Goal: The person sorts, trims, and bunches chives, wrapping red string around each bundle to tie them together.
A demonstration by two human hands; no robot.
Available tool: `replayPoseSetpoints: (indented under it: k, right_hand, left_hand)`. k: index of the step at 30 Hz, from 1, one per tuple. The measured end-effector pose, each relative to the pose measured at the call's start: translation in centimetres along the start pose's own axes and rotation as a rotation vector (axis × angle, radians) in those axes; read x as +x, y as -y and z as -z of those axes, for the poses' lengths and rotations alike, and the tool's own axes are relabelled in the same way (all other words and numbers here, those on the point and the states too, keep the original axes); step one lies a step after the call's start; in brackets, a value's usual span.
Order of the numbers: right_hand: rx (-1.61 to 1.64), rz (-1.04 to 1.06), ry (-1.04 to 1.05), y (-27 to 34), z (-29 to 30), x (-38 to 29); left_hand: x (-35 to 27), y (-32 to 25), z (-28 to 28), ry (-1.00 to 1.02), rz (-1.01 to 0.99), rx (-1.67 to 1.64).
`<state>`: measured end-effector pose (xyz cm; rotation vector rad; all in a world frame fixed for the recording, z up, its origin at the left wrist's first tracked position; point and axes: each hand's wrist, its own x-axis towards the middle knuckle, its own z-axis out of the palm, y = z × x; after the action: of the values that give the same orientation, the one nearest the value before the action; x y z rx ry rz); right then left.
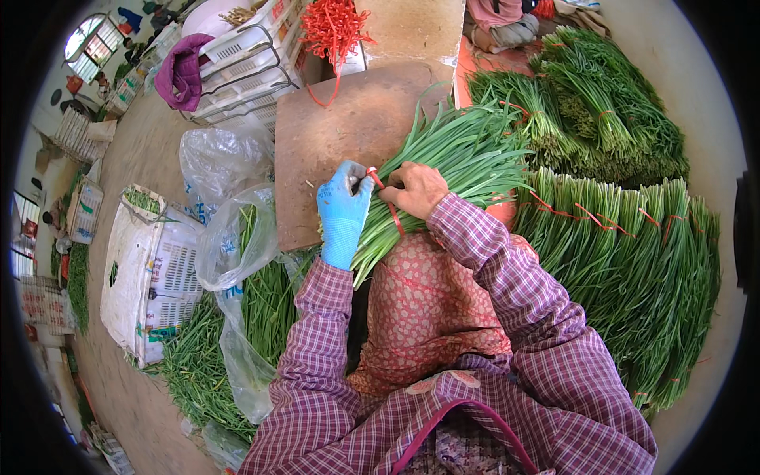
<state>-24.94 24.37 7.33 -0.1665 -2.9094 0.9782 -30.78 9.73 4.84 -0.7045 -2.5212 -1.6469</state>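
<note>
A bundle of long green garlic chives (463, 148) lies across my lap and the edge of a brown board (350, 119), its pale stem ends towards the lower left. A red tie (395, 218) runs around the stems. My left hand (347, 202), in a blue knitted glove, pinches the tie's upper end between thumb and fingers. My bare right hand (415, 189) rests on the bundle, its fingertips at the same tie. More red ties (335, 29) hang in a cluster beyond the board.
Tied chive bundles (617, 237) stand in a row at the right, with more (599, 101) stacked behind. Loose chives (267, 297) lie in clear plastic (237, 237) at my left, beside white crates (172, 267). Stacked crates (243, 65) stand further off. Another person (504, 27) sits at the top right.
</note>
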Motion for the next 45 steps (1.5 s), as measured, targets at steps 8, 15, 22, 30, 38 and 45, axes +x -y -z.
replayPoseSetpoints:
  k: [8, 15, 22, 30, 38, 45]
  right_hand:
    - [-0.003, -0.046, 0.051, 0.2, 0.1, 0.3]
    - [-0.015, -0.029, 0.049, 0.0, 0.0, 0.3]
    - [-0.022, 0.004, 0.005, -0.1, -0.2, -0.1]
    - [0.098, 0.115, -0.197, -1.5, -1.1, -1.1]
    - [-0.074, 0.169, -0.430, 0.4, -0.1, -3.3]
    - [-0.179, 0.190, -0.437, -0.5, -0.2, -2.4]
  left_hand:
    - [-0.2, 0.0, -0.2, -0.038, -0.036, 0.024]
    - [-0.5, -0.6, -0.2, -0.074, -0.076, 0.041]
    - [-0.8, -0.8, -0.2, -0.056, -0.084, 0.105]
    - [-2.0, -2.1, 1.4, 0.184, -0.245, 0.121]
    - [-3.4, -2.0, 1.4, 0.156, -0.339, 0.333]
    - [-3.2, -1.6, 0.8, 0.152, -0.380, 0.269]
